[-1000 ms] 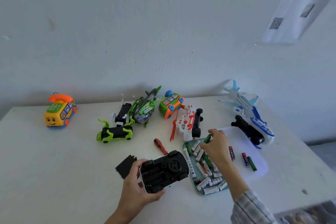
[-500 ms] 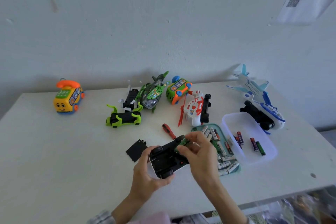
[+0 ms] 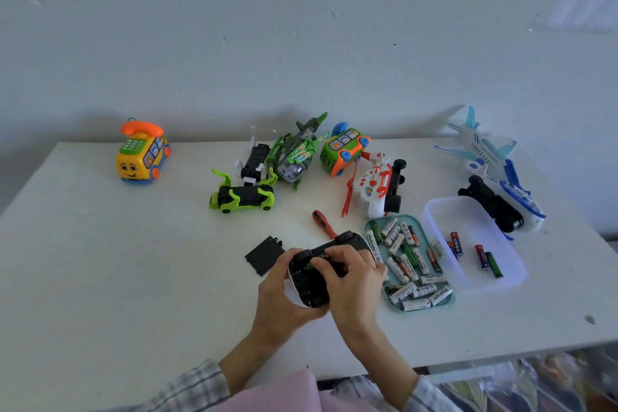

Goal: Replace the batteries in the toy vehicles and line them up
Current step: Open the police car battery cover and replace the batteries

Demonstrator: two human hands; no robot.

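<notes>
White tabletop is carrying everything. Nearest you, your left hand is gripping the upturned toy car, while your right hand is pinching a green battery into its open compartment. Just right, the teal tray is holding batteries. Just left, the black cover is lying flat. Farther back, a green car and yellow phone bus are sitting.

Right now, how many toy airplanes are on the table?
2. A light blue airplane stands upright at the far right, near the wall. A dark blue airplane lies tipped just in front of it, black underside showing, beside the clear box. None looks hidden.
</notes>
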